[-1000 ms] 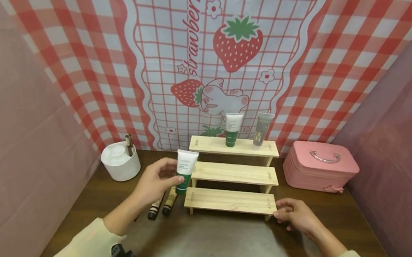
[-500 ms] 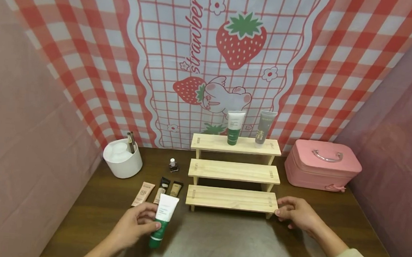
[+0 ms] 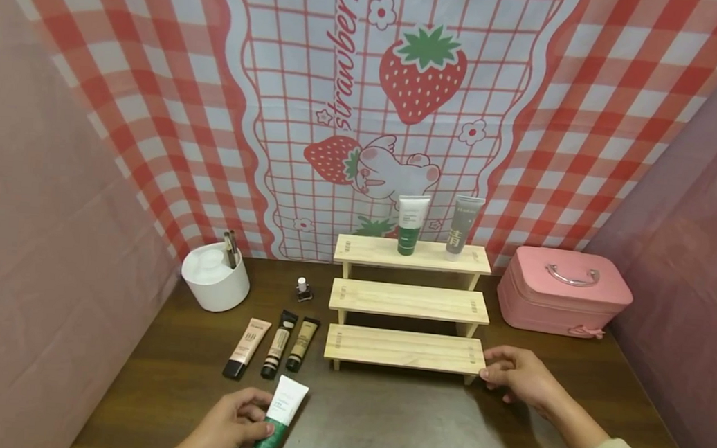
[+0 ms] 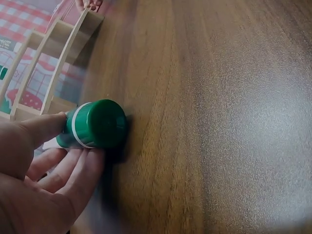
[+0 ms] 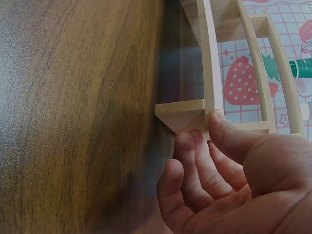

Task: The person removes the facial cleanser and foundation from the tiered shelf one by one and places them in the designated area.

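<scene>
My left hand (image 3: 226,424) pinches a white-and-green squeeze tube (image 3: 286,401) at the front left of the table. Its green cap (image 4: 106,123) points toward the near edge, and in the left wrist view it sits at or just above the wood; contact cannot be told. My right hand (image 3: 520,378) holds the right end of the lowest step of a three-tier wooden display rack (image 3: 406,349), thumb on the board's edge and fingers by the leg. On the rack's top step stand a similar white-and-green tube (image 3: 411,225) and a grey tube (image 3: 463,228).
Three small tubes lie left of the rack: a pink one (image 3: 248,347), a beige one with black ends (image 3: 278,343) and a gold one (image 3: 303,344). Behind them are a little bottle (image 3: 303,290) and a white round holder (image 3: 216,290). A pink case (image 3: 566,294) stands right.
My left hand has carried the tube from beside the rack down and left toward the front of the table, uncovering the small tubes and the bottle. My right hand has stayed at the rack.
</scene>
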### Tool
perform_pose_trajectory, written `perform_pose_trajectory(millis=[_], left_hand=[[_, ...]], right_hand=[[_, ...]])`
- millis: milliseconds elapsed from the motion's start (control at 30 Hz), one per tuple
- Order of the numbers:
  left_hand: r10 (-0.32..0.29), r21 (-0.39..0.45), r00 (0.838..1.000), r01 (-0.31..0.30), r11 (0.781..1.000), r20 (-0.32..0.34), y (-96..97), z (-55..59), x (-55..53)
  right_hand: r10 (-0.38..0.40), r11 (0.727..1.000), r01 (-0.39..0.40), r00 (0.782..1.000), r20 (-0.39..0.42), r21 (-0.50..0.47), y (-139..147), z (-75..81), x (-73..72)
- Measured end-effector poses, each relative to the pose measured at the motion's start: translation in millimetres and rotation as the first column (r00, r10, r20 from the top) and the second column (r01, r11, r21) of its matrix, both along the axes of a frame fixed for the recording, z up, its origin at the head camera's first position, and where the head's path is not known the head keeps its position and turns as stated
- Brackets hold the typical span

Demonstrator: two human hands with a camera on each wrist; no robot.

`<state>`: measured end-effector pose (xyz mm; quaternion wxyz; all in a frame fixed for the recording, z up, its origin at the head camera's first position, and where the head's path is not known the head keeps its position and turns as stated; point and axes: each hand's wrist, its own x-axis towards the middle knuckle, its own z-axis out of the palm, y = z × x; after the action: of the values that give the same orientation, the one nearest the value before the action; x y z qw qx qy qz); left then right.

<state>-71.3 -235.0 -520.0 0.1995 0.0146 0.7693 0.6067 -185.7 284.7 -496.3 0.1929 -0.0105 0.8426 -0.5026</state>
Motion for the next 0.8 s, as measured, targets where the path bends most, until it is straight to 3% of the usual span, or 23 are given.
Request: perform_pose_trajectory(millis=[800], left_hand=[[0.044,-0.192,0.997,-0.054,0.98,-0.059,6.1,5.5,-0.6]], right_hand=[[0.002,1.0,-0.001,1.0,0.014,-0.027,1.1,-0.3,0.2]])
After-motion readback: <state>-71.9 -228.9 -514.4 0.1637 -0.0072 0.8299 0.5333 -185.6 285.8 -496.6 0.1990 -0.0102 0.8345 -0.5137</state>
